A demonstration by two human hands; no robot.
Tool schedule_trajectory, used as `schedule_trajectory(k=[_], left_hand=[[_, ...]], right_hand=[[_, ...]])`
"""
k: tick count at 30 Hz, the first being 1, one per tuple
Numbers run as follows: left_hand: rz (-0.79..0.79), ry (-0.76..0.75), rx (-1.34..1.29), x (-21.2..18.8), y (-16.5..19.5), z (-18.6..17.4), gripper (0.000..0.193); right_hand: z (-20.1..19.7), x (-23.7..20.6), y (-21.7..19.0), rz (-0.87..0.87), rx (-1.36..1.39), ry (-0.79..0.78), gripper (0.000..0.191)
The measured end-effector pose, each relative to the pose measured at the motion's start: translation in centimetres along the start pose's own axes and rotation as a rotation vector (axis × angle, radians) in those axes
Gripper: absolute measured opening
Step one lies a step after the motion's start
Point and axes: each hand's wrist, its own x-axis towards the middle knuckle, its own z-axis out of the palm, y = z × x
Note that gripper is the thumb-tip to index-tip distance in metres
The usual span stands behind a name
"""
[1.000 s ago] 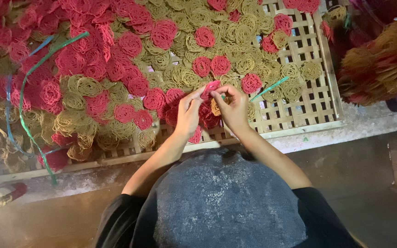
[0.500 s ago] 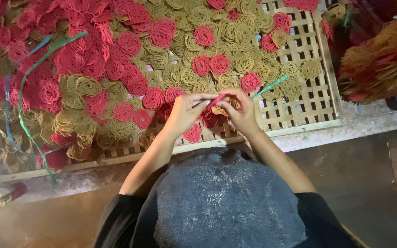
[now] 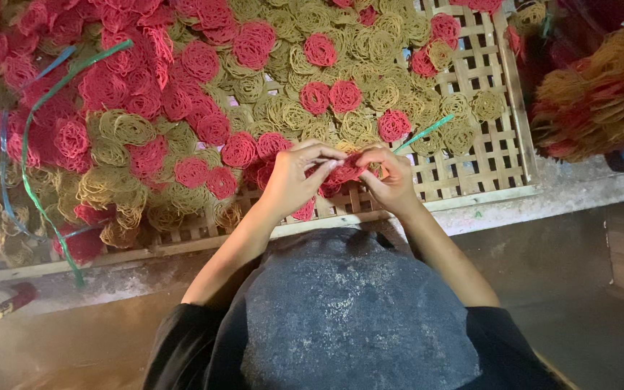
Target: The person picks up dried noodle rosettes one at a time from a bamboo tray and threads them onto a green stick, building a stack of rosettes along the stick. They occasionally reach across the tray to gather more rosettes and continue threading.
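Two hands meet over the near edge of the slatted bamboo tray (image 3: pixel 503 155), the left hand (image 3: pixel 294 180) and right hand (image 3: pixel 391 177) both pinched on one red coil (image 3: pixel 346 170) held between them, just above heaped red and tan coils.

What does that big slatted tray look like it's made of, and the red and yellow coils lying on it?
Tray: pale woven strips in an open lattice, likely bamboo, matte. Coils: thin strands wound into rounds, dry and dull, perhaps noodle or fibre; unclear which.

Matt, wiry red and tan coils (image 3: pixel 201 61) on a rough slatted wooden tray (image 3: pixel 501 155)
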Motion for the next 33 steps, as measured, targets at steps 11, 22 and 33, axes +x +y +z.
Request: schedule_trajectory(k=[11, 22, 33], left_hand=[[-0.255, 0.180, -0.123, 0.7, -3.1, -0.1, 0.023], [-0.280, -0.102, 0.096, 0.0, -2.3, -1.9, 0.056], [-0.341, 0.104, -0.398, -0.5, -7.9, 0.1, 0.011]], right_hand=[[1.9, 1.0, -1.2, 0.319, 0.066, 0.082, 0.042], [1.6, 0.5, 0.6, 0.374, 0.288, -0.003, 0.029], [2.9, 1.7, -2.3, 0.182, -0.191, -0.101, 0.009]])
